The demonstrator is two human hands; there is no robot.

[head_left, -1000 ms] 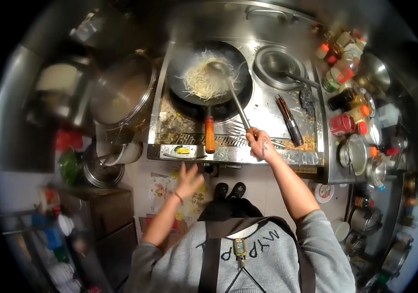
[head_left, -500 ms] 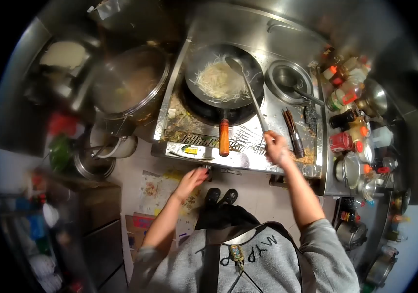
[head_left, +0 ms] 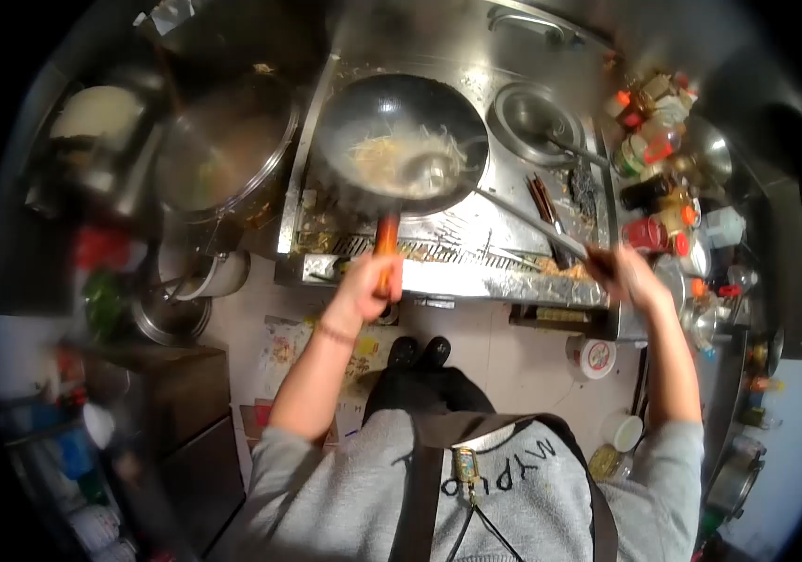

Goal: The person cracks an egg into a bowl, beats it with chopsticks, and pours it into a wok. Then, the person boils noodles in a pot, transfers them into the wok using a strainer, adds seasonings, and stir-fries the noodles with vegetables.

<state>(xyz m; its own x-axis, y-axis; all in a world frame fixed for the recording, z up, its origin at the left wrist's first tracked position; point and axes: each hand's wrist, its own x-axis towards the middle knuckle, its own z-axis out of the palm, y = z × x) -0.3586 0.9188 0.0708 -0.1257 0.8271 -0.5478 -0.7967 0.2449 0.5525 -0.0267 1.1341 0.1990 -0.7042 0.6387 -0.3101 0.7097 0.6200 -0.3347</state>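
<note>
My left hand is wrapped round the wooden handle of a black wok on the stove. Pale, thin strips of food lie steaming inside the wok. My right hand, smeared by motion, grips the end of a long-handled ladle. The ladle's bowl is down among the strips on the wok's right side, partly blurred by steam.
A metal pot with a second ladle stands right of the wok. Dark sticks lie on the stove. Seasoning bottles crowd the right side. A large pot stands left, and a white tub is on the floor.
My left hand has risen from below the stove edge and taken hold of the wok handle. My right hand has moved right with the ladle, whose bowl has come lower in the wok.
</note>
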